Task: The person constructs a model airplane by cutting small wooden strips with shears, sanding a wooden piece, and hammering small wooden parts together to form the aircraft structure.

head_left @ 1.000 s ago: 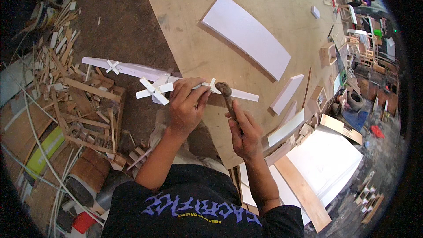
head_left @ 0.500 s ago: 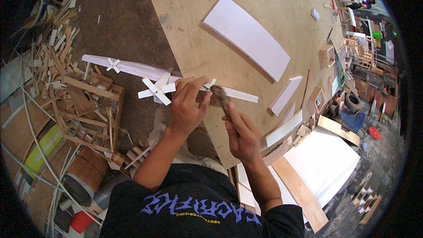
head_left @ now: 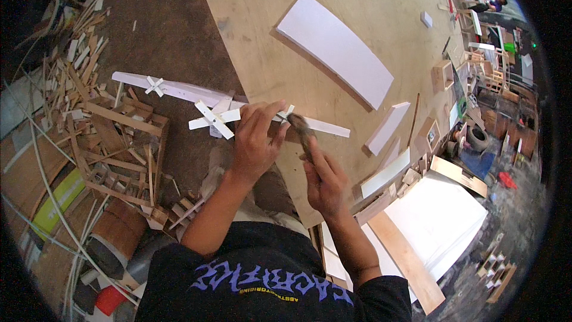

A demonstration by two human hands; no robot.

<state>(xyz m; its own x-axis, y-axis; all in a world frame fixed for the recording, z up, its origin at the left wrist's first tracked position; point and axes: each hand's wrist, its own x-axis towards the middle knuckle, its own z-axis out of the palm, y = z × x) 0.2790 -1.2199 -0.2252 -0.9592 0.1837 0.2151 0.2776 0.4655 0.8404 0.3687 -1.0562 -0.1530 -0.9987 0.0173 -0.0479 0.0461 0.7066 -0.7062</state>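
Note:
A white model airplane [head_left: 196,94] with cross-shaped propellers lies over the left edge of the plywood table [head_left: 262,42], its long wing reaching past that edge. My left hand [head_left: 255,140] is closed on its middle, fingers bent over the wing beside the small cross-shaped propeller [head_left: 287,113]. The larger cross-shaped propeller [head_left: 214,119] sits just left of those fingers. My right hand [head_left: 328,182] is wrapped round a short, dark brown stick-like tool [head_left: 302,134]. The tool's far end is blurred and lies at the small propeller, so its exact kind cannot be made out.
A broad curved white board [head_left: 336,50] and narrower white strips [head_left: 387,128] rest on the table. A wooden crate of offcuts [head_left: 125,149] stands at left, near a pile of wood scraps [head_left: 74,59]. White sheets [head_left: 438,220] are stacked at right. A person [head_left: 491,3] sits far right.
The airplane has shifted very slightly to the right. The tool's blurred end and my right hand have moved a little; my left hand keeps its grip.

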